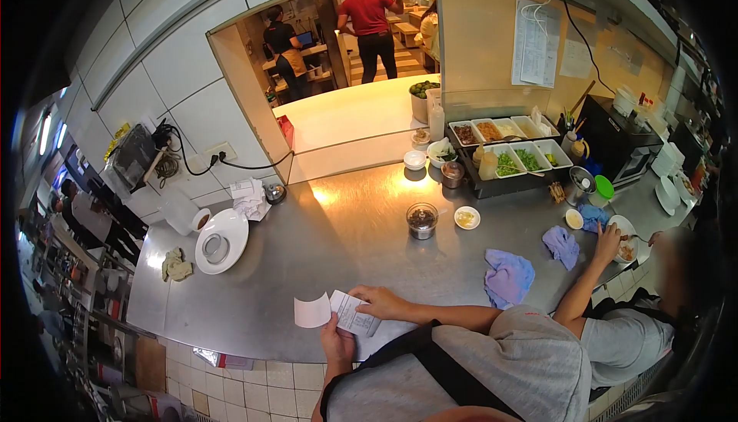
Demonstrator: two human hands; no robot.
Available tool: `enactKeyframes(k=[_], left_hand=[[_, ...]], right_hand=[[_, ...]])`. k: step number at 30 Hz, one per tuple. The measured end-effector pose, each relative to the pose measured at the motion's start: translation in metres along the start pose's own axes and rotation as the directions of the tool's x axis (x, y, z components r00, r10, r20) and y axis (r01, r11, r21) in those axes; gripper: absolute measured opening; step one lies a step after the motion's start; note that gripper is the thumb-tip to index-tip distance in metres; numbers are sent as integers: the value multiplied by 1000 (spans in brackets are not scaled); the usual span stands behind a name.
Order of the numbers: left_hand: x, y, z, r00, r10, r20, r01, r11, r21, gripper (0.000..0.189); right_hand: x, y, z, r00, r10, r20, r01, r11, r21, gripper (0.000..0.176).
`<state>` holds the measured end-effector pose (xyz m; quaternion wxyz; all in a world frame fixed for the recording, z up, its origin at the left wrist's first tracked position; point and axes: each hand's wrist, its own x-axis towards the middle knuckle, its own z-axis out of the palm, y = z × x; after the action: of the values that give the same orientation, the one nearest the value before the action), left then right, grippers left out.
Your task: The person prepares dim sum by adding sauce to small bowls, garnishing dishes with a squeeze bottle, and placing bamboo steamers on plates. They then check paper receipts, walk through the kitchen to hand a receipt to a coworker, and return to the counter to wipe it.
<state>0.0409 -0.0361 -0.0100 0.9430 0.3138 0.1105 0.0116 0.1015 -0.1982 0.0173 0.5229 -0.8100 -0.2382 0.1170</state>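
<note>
One printed slip (354, 314) is above the near edge of the table (265, 291): my left fingers (332, 327) pinch it beside a curled slip (310, 313), my right fingers (364, 294) close on its other side, probably to hold the print flat, facing me.

Restaurant kitchen, serving side. Long steel counter (330, 237), white-tiled wall (184, 118), trays of chopped toppings (529, 160), squeeze bottle (487, 166). Serving hatch (346, 118) opens onto a front area with wooden benches (405, 31) and a person in a red shirt (373, 14). Co-worker in a grey shirt (626, 341) works over a white bowl (619, 226) of food at the same counter. Printed slip (355, 314) shows up front, paper sheets (533, 45) hang beside the hatch.
</note>
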Motion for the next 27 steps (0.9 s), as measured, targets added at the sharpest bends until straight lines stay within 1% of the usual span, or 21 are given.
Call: enactKeyframes(k=[2,5,8,10,11,12,13,14,15,16,18,21,24,27], left_hand=[[0,0,5,1000,13,6,-13,1000,-12,25],[-3,4,15,1000,12,19,-11,1000,-25,25],[5,4,14,999,4,52,-3,1000,-22,28],[11,4,19,991,117,68,-121,992,47,32],[22,1,2,996,53,75,-60,995,83,35],[21,8,15,997,32,76,-44,984,173,37],[27,8,15,1000,27,9,-29,970,243,35],[36,5,5,999,18,49,-32,954,297,33],[38,5,14,994,46,99,-75,947,313,31],[36,12,20,994,-48,94,5,910,414,29],[32,15,37,992,-28,123,-19,931,364,28],[29,20,45,988,-124,96,79,922,380,27],[23,24,55,989,-122,80,67,863,500,28],[31,17,47,987,-109,115,29,837,546,26]], right_hand=[[-4,-2,3,996,-57,-66,58,998,24,37],[-8,-9,4,973,-163,-161,161,987,-24,38],[-4,-8,0,982,-133,-137,136,991,8,42],[9,27,9,929,-283,-239,257,957,-134,45],[10,10,-2,990,-30,-136,29,1000,-9,46],[16,18,-3,979,-100,-176,93,994,-49,47],[21,29,0,965,-118,-234,123,992,10,50],[29,41,1,950,-176,-256,217,966,139,48],[30,37,-6,963,-141,-229,173,977,126,48],[26,11,-22,987,-50,-153,62,995,78,51],[29,3,-32,991,-59,-124,69,994,81,54],[24,-17,-39,993,-71,-96,79,994,75,56],[30,-15,-36,987,-118,-105,123,992,39,61],[34,-24,-39,908,-387,-160,357,915,-188,62]])
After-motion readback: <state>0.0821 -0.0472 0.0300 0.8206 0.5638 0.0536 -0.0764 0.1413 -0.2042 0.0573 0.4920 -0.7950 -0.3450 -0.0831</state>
